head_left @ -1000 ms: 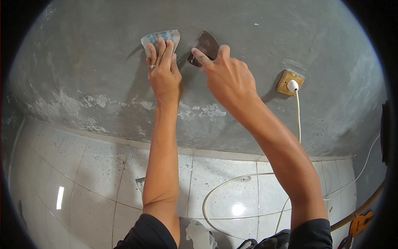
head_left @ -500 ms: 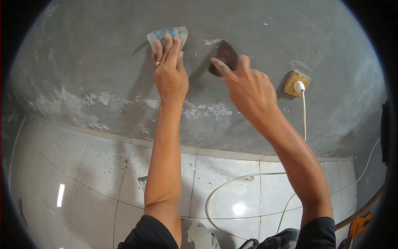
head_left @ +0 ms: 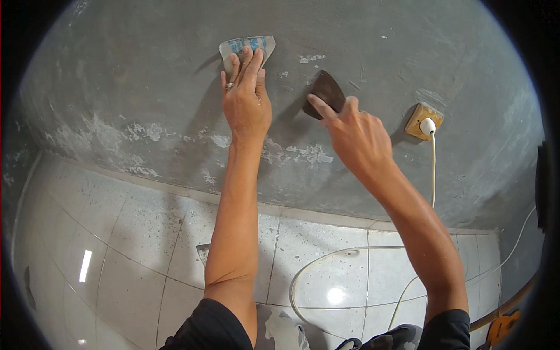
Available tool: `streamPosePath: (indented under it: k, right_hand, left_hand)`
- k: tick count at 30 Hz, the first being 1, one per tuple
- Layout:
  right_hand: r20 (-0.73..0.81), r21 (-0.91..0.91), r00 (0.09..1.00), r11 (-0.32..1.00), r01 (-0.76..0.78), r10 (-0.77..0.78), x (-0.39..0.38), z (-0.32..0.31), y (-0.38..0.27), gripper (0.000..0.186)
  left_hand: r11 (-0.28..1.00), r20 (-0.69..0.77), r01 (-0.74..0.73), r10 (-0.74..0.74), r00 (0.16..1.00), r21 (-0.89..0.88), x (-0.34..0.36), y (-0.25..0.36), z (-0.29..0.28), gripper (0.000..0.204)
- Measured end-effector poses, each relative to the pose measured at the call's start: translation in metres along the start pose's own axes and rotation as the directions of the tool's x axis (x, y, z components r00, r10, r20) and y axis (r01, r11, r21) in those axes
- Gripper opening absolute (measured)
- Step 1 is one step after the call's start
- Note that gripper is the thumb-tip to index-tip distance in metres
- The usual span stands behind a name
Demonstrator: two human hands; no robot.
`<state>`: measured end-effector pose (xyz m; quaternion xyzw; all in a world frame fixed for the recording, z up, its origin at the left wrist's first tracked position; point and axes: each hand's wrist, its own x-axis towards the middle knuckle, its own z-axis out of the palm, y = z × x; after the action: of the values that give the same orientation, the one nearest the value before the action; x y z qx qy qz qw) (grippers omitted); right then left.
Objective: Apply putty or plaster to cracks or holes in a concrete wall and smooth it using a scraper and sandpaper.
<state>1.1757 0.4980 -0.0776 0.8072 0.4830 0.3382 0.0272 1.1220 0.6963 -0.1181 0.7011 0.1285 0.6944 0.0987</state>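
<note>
My left hand (head_left: 245,96), a ring on one finger, presses a pale piece of paper with blue print (head_left: 248,44) flat on the grey wall (head_left: 146,70). Right of it, my right hand (head_left: 356,134) grips a dark scraper blade (head_left: 326,90) against the wall, index finger lying on the blade. Small white flaked marks (head_left: 312,58) show just above the blade, and a band of peeling paint (head_left: 297,153) runs lower along the wall.
A wooden socket plate (head_left: 417,121) with a white plug (head_left: 427,126) is at the right, its cord (head_left: 433,169) dropping to the white tiled floor (head_left: 128,233) and looping there. A flat object (head_left: 202,252) lies partly behind my left forearm. Orange-handled items (head_left: 501,326) are at lower right.
My left hand and the paper have shifted right and slightly up. My right hand with the scraper has moved right and down, and white marks show where the blade was.
</note>
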Motion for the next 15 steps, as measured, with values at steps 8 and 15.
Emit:
streamPosePath:
  k: [8, 15]
  right_hand:
    - [-0.030, 0.031, 1.000, 0.999, 0.009, -0.008, 0.003, 0.006, -0.018, 0.047]
    - [-0.066, 0.112, 0.998, 0.994, -0.012, 0.019, 0.012, 0.018, -0.033, 0.054]
  left_hand:
    - [0.999, -0.024, -0.013, 0.013, 1.000, 0.032, -0.001, -0.004, -0.001, 0.035]
    - [1.000, -0.015, -0.002, 0.002, 1.000, 0.019, -0.001, -0.003, 0.004, 0.034]
